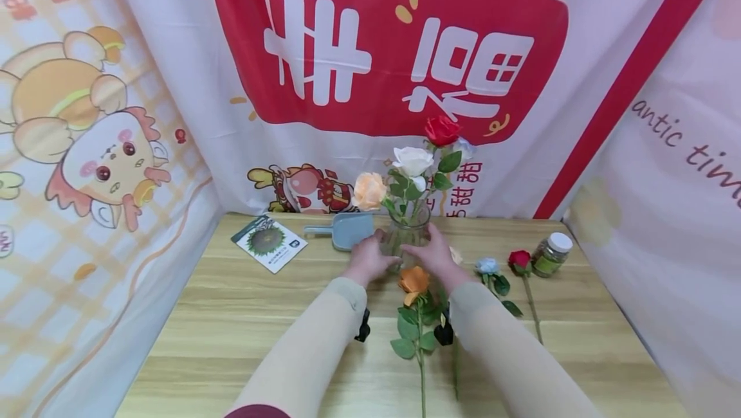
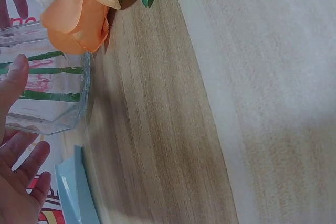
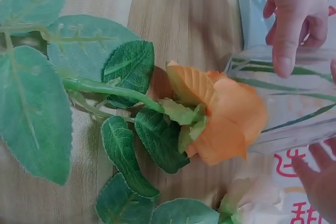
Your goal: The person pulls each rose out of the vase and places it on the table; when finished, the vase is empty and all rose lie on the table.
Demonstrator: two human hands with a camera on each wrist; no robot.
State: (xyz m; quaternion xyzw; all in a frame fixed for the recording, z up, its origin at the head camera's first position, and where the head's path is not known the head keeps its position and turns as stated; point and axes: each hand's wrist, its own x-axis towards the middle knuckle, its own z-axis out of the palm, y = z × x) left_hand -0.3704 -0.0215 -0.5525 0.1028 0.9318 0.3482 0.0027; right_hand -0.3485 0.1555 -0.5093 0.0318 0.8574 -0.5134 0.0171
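Observation:
A clear glass vase [image 1: 408, 238] stands toward the back of the table, with a peach rose [image 1: 369, 191], a white rose [image 1: 413, 161], a red rose [image 1: 442, 130] and a pale blue flower in it. Green stems show through its glass in both wrist views. My left hand [image 1: 372, 258] holds the vase's left side, thumb across the front. From the right side my right hand [image 1: 435, 256] holds it too, its thumb pointing inward. An orange rose [image 1: 414, 281] lies in front of the vase between my forearms, and looms large in the right wrist view.
Left of the vase lies a blue dustpan [image 1: 352, 231], then a seed packet [image 1: 269, 242] with a plant picture. To the right are a light blue flower [image 1: 487, 267], a dark red rose [image 1: 520, 260] and a white-lidded jar [image 1: 551, 254]. A printed cloth [image 1: 359, 141] hangs behind.

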